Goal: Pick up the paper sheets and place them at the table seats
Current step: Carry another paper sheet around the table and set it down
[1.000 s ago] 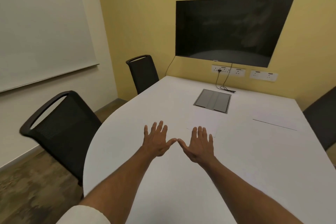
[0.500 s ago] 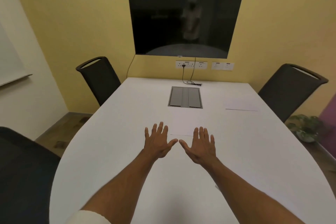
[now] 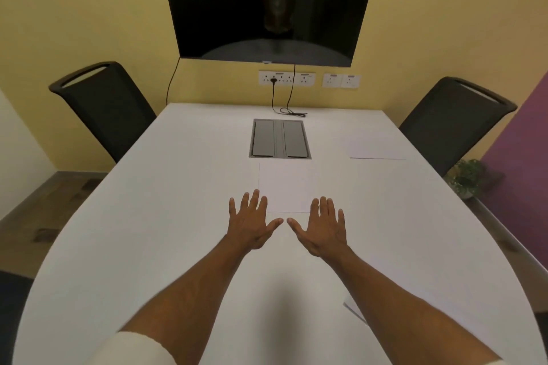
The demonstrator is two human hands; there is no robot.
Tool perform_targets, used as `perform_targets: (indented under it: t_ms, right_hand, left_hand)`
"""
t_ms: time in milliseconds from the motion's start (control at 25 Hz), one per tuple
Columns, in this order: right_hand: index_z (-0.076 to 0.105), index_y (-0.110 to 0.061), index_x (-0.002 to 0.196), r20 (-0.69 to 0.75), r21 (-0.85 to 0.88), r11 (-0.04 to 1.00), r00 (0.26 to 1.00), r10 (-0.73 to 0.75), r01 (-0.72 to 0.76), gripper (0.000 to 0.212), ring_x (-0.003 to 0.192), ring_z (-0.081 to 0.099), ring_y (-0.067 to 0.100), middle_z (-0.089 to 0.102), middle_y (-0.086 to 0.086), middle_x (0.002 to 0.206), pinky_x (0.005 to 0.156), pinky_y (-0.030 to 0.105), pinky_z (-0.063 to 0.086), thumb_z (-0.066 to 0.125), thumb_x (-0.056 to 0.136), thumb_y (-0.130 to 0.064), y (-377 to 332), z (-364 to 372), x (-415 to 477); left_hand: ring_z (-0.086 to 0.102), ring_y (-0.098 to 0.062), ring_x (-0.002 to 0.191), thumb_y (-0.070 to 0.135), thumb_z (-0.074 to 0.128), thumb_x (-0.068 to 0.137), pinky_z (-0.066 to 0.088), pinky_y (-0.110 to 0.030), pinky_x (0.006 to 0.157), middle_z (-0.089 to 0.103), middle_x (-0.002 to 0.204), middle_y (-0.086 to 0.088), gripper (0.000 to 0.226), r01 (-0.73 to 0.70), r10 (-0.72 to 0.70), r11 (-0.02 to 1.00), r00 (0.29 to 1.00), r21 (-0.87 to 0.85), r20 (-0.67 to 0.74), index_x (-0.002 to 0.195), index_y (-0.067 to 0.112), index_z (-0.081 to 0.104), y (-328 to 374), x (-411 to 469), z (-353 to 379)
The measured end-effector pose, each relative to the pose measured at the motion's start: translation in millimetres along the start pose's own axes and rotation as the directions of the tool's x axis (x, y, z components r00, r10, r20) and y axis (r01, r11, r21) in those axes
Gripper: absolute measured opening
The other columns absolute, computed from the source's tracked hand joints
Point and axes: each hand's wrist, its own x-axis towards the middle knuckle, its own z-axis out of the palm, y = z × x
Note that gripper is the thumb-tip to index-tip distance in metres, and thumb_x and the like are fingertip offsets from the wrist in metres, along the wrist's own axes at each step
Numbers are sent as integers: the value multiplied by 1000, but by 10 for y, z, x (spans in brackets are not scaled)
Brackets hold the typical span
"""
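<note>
Our left hand [image 3: 250, 224] and right hand [image 3: 321, 227] are flat, fingers spread and holding nothing, at the near edge of a white paper sheet [image 3: 286, 187] in the middle of the table [image 3: 148, 216] (a second sheet [image 3: 376, 145] sits far right), so we would best curl fingertips under that edge to lift.

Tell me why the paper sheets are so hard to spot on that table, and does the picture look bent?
Head view: the paper sheets are white on a white table, so only thin dark edge lines give them away. Head view again: the wide lens makes both chairs lean outward and curves the table's rim. The dark screen holds a dim, blurry reflection.
</note>
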Motion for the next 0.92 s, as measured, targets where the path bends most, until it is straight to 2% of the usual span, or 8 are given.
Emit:
perform_targets:
  t_ms: [360,600,760,920]
  right_hand:
    - [2,-8,153,69,-32,999,997,-36,38,93,149,-6,26,-1,12,161,120,47,-3,15,87,-73,176,655,1188]
    - [0,-8,152,154,-5,999,987,43,-43,103,149,-3,28,-1,12,161,119,49,0,20,81,-80,323,1214,1776]
    - [9,-5,151,168,30,993,980,108,-114,106,148,7,29,10,13,159,119,49,9,27,79,-81,490,1523,2050]
    - [27,-1,142,115,116,983,985,129,-142,100,137,30,31,35,15,146,111,48,29,38,78,-78,651,1667,2382]
  left_hand:
    - [-6,-28,149,66,18,92,-3,-55,118,-7,162,-5,80,49,-48,999,996,-14,76,153,17,4,-153,1158,605]
    - [-4,-28,149,65,18,93,-4,-55,117,-6,162,-5,79,55,-57,998,990,19,132,153,16,4,-268,1715,1150]
    - [-5,-27,150,64,21,93,-2,-53,118,-7,162,-5,79,37,-38,999,985,7,167,153,16,3,-268,2004,1417]
    - [-3,-25,150,64,24,93,2,-51,119,-6,162,-3,80,7,-8,1000,988,5,156,153,14,3,-345,2236,1649]
